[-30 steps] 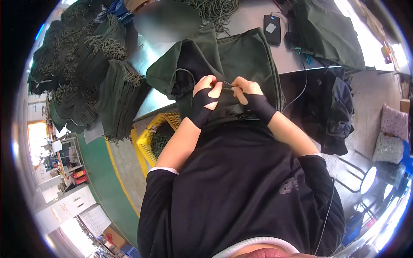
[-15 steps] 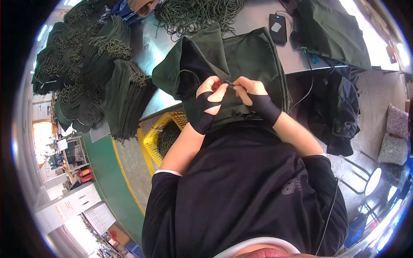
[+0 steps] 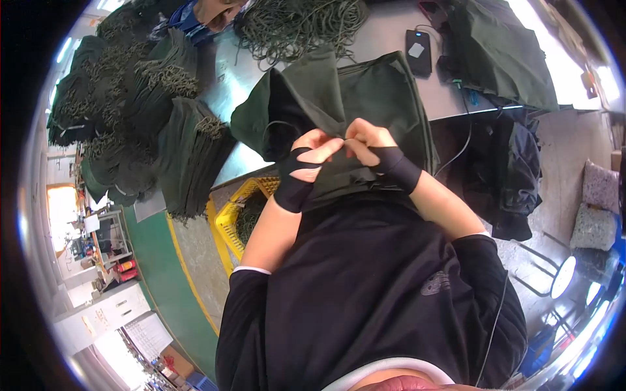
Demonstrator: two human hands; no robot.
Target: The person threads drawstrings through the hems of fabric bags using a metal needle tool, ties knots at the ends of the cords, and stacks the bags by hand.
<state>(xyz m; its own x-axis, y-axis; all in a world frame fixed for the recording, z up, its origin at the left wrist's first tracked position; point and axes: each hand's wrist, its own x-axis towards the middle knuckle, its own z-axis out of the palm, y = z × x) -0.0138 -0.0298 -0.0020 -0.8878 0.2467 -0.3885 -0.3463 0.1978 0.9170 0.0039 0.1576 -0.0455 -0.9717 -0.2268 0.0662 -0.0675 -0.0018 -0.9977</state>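
Dark green folded fabric (image 3: 378,85) lies on the metal table's near edge, with a dark opening at its left side. A thin green cord (image 3: 285,122) curves over that opening toward my left hand. Both hands wear black wrist wraps and meet above the fabric. My left hand (image 3: 314,154) is closed, thumb and forefinger pinching the cord. My right hand (image 3: 369,142) also pinches, its fingertips touching those of the left. The cord between the fingertips is mostly hidden, so I cannot make out its exact shape there.
Loose green cords (image 3: 303,26) heap at the table's back. Stacked green corded pieces (image 3: 189,150) fill the left. A black phone-like device (image 3: 418,53) with a cable lies at right, near more green fabric (image 3: 499,55). A yellow crate (image 3: 226,220) stands below. Another person's head (image 3: 215,13) shows at top.
My hands have come closer together, and the cord end that showed between them is now hidden by the fingers. My left hand has shifted slightly down and left. The view has tilted a little.
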